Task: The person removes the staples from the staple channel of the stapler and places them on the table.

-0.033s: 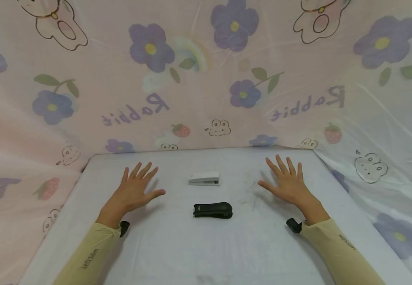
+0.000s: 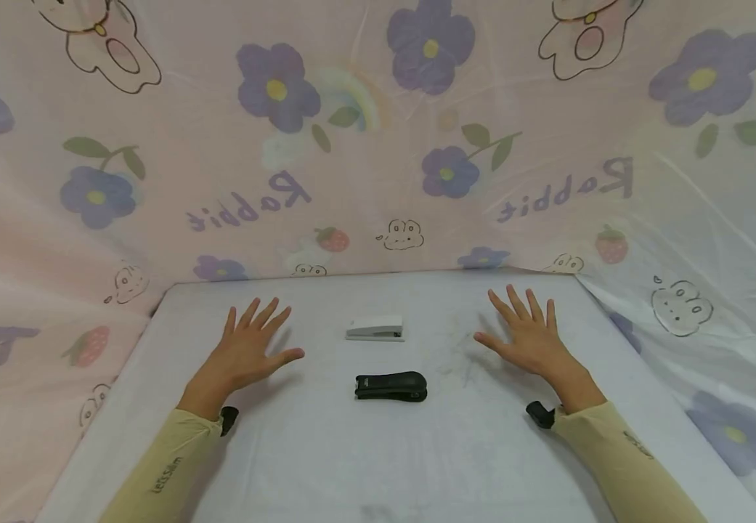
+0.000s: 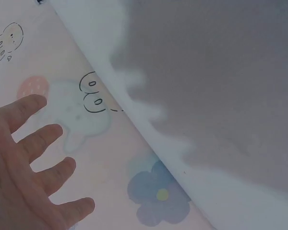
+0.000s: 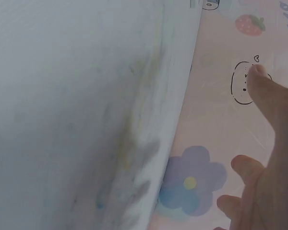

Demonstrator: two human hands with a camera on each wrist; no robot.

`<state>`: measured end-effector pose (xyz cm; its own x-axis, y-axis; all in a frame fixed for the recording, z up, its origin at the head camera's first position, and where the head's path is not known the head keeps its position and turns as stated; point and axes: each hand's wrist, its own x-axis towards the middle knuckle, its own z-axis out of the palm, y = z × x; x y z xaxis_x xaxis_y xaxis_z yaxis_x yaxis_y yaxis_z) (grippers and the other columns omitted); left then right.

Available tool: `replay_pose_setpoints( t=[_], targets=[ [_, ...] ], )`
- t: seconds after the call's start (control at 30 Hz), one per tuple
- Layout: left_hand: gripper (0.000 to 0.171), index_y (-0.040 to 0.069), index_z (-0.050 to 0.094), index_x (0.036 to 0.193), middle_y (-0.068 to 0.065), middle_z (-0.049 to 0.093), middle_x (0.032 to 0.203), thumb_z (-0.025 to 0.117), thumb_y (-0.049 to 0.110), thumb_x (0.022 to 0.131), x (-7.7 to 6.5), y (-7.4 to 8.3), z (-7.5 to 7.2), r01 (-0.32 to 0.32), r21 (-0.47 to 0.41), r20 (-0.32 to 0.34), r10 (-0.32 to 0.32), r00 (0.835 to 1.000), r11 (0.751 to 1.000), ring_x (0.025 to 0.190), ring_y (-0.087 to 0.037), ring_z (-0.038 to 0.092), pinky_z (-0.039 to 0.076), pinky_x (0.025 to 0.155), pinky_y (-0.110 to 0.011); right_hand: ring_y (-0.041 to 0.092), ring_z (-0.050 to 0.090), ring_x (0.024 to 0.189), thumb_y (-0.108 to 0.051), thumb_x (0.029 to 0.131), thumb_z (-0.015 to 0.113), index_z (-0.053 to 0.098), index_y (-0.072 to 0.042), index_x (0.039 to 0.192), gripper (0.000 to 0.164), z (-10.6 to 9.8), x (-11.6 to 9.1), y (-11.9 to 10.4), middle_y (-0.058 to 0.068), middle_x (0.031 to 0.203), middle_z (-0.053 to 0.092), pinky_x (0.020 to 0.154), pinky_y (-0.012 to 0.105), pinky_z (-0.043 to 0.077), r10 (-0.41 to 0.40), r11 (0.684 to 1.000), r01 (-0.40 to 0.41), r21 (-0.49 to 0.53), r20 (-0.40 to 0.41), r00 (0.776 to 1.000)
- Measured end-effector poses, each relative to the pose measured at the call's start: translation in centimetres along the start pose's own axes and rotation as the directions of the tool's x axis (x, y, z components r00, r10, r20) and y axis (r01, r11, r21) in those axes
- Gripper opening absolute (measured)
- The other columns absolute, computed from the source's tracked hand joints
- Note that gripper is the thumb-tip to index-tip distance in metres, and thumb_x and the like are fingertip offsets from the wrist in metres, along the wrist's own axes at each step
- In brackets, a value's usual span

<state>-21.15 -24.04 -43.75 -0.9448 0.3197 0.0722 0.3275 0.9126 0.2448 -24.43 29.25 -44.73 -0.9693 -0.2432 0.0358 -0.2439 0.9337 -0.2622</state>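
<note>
A white stapler (image 2: 375, 328) lies on the table, with a black stapler (image 2: 391, 386) in front of it, nearer the person. To their left, the left hand (image 2: 247, 352) is held over the table with fingers spread and nothing in it. The right hand (image 2: 531, 345) is spread the same way on the other side, its thumb pointing in toward the staplers. Both hands are apart from the two staplers. In the left wrist view the straight fingers (image 3: 53, 177) show; in the right wrist view the thumb (image 4: 269, 91) and some fingertips do.
A white cloth covers the table (image 2: 378, 450). Behind it and at both sides hangs a pink curtain (image 2: 364, 160) printed with flowers, rabbits and strawberries. Black wrist cameras (image 2: 539, 415) sit at the cuffs of the beige sleeves (image 2: 165, 465).
</note>
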Motion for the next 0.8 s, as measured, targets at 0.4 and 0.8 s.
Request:
replay_pose_setpoints(
  t=[0.4, 0.8],
  targets=[
    [0.094, 0.015, 0.033, 0.169, -0.019, 0.020, 0.177, 0.059, 0.071, 0.099, 0.5, 0.7, 0.9, -0.004, -0.005, -0.002, 0.004, 1.000, 1.000, 0.163, -0.049, 0.007, -0.004, 0.124, -0.073, 0.052, -0.008, 0.162, -0.071, 0.100, 0.060, 0.017, -0.024, 0.174, 0.097, 1.3, -0.2, -0.6, 0.018, 0.180, 0.001, 0.120, 0.076, -0.014, -0.066, 0.996, 0.067, 0.057, -0.023, 0.998],
    [0.094, 0.013, 0.035, 0.168, -0.018, 0.023, 0.176, 0.063, 0.069, 0.098, 1.0, 4.0, 1.0, -0.072, 0.002, 0.008, 0.072, 0.997, 0.997, 0.164, -0.045, 0.010, 0.002, 0.126, -0.072, 0.047, -0.004, 0.164, -0.067, 0.098, 0.066, 0.017, -0.025, 0.174, 0.099, 2.4, -0.6, -3.1, 0.015, 0.180, 0.005, 0.123, 0.072, -0.010, -0.172, 0.980, 0.174, 0.099, -0.036, 0.984]
  ],
)
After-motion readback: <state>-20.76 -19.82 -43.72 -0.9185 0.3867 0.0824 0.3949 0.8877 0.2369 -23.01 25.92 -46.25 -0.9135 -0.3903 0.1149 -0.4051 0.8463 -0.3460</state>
